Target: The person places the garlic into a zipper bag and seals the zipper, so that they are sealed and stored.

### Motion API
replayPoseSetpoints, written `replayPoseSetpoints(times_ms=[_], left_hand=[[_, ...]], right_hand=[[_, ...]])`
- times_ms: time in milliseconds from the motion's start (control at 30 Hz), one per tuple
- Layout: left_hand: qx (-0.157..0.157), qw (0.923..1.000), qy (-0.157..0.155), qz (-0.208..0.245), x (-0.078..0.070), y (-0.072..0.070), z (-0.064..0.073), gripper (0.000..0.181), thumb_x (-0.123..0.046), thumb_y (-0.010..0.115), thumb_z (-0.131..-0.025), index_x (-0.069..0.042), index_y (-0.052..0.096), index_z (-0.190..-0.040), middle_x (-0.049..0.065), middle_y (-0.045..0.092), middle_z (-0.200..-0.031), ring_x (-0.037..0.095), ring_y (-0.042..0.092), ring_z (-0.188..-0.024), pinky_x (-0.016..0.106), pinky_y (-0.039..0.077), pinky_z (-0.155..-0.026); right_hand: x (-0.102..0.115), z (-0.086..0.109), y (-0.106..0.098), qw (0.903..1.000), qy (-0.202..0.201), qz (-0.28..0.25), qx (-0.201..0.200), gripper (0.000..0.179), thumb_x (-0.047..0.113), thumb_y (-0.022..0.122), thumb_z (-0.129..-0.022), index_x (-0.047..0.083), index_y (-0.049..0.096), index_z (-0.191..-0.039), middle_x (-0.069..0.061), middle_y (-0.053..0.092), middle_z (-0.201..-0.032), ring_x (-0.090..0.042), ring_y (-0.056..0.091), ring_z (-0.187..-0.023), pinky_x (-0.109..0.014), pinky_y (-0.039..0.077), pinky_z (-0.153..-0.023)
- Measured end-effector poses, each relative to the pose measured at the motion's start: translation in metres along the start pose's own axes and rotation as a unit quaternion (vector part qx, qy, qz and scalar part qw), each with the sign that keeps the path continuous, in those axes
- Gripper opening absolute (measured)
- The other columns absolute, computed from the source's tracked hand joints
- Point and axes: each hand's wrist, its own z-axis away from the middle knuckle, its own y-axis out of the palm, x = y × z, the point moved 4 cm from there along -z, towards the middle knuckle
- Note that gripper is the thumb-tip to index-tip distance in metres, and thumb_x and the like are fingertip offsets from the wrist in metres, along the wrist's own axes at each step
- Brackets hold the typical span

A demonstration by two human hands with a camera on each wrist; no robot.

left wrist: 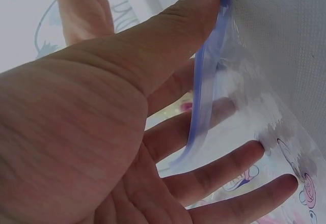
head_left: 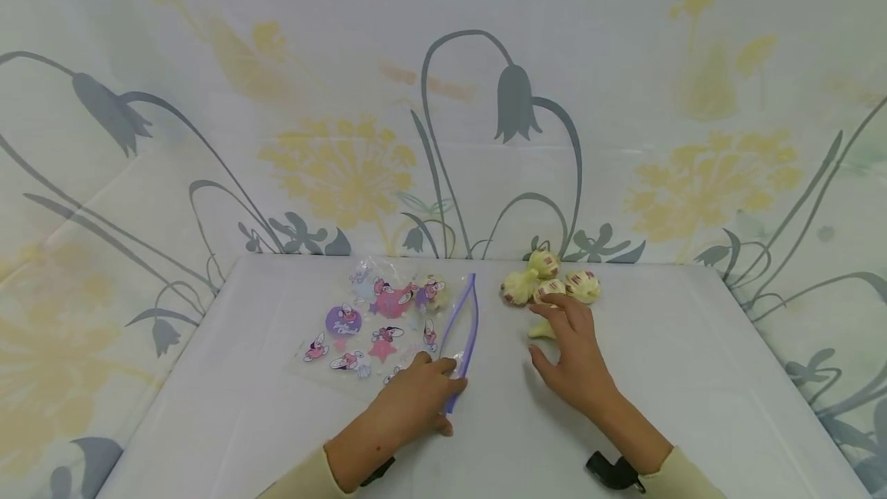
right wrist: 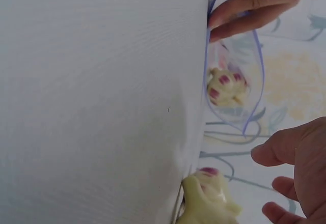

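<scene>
A clear zip bag [head_left: 383, 326] printed with pink and purple cartoon figures lies on the white table, its purple zip edge [head_left: 473, 329] facing right and its mouth parted. My left hand [head_left: 416, 391] holds the bag's near corner at the mouth, thumb on the zip strip [left wrist: 202, 91], other fingers spread along the plastic. Inside the bag sits a pale yellow toy [right wrist: 226, 87] with dark red patches. Several similar yellow toys [head_left: 584, 286] cluster at the back right. My right hand [head_left: 578, 360] hovers empty just in front of them, fingers loosely bent, beside a yellow piece [head_left: 542, 330].
The white table [head_left: 679, 376] ends at the back against a hanging flower-print cloth [head_left: 610, 114]. A black device [head_left: 613, 472] is at my right wrist.
</scene>
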Motion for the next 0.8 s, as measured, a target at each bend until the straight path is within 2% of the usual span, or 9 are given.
replayPoseSetpoints(times_ms=[100, 167, 367, 567, 800], left_hand=[[-0.001, 1.0000, -0.002, -0.001, 0.000, -0.001, 0.001, 0.063, -0.045, 0.093, -0.075, -0.028, 0.076, -0.133, 0.001, 0.067, -0.138, 0.028, 0.062, -0.112, 0.044, 0.064, -0.082], [-0.003, 1.0000, -0.003, -0.003, -0.001, -0.001, 0.001, 0.063, -0.045, 0.093, -0.075, -0.028, 0.076, -0.133, 0.001, 0.067, -0.138, 0.028, 0.062, -0.112, 0.044, 0.064, -0.081], [-0.010, 0.9999, -0.002, -0.005, -0.001, -0.002, 0.002, 0.063, -0.045, 0.093, -0.076, -0.028, 0.076, -0.133, 0.002, 0.066, -0.137, 0.028, 0.061, -0.111, 0.044, 0.064, -0.079], [-0.003, 1.0000, -0.005, -0.001, 0.000, -0.001, 0.002, 0.063, -0.045, 0.093, -0.076, -0.027, 0.076, -0.134, 0.003, 0.066, -0.139, 0.028, 0.061, -0.113, 0.044, 0.064, -0.081], [0.004, 0.9999, -0.012, 0.007, 0.001, 0.000, 0.000, 0.063, -0.045, 0.093, -0.077, -0.028, 0.075, -0.135, 0.003, 0.065, -0.141, 0.029, 0.060, -0.116, 0.045, 0.064, -0.084]], right_hand=[[-0.006, 0.002, -0.002, 0.9997, 0.022, 0.006, 0.002, 0.067, -0.007, 0.087, -0.075, 0.005, 0.063, -0.136, -0.022, 0.047, -0.150, -0.043, 0.034, -0.142, -0.058, 0.033, -0.109], [-0.010, 0.002, -0.004, 0.9994, 0.032, 0.011, 0.005, 0.067, -0.006, 0.087, -0.075, 0.005, 0.062, -0.137, -0.023, 0.046, -0.150, -0.045, 0.033, -0.142, -0.061, 0.035, -0.108], [-0.022, 0.004, -0.009, 0.9981, 0.051, 0.024, 0.022, 0.069, -0.008, 0.086, -0.075, 0.001, 0.060, -0.138, -0.025, 0.045, -0.150, -0.047, 0.034, -0.139, -0.060, 0.040, -0.102], [-0.030, 0.006, -0.015, 0.9982, 0.042, 0.030, 0.029, 0.070, -0.008, 0.086, -0.073, 0.001, 0.062, -0.138, -0.028, 0.048, -0.147, -0.050, 0.039, -0.132, -0.063, 0.039, -0.100], [-0.037, 0.007, -0.017, 0.9980, 0.040, 0.035, 0.033, 0.071, -0.009, 0.088, -0.072, 0.004, 0.064, -0.137, -0.024, 0.053, -0.142, -0.048, 0.046, -0.126, -0.062, 0.042, -0.098]])
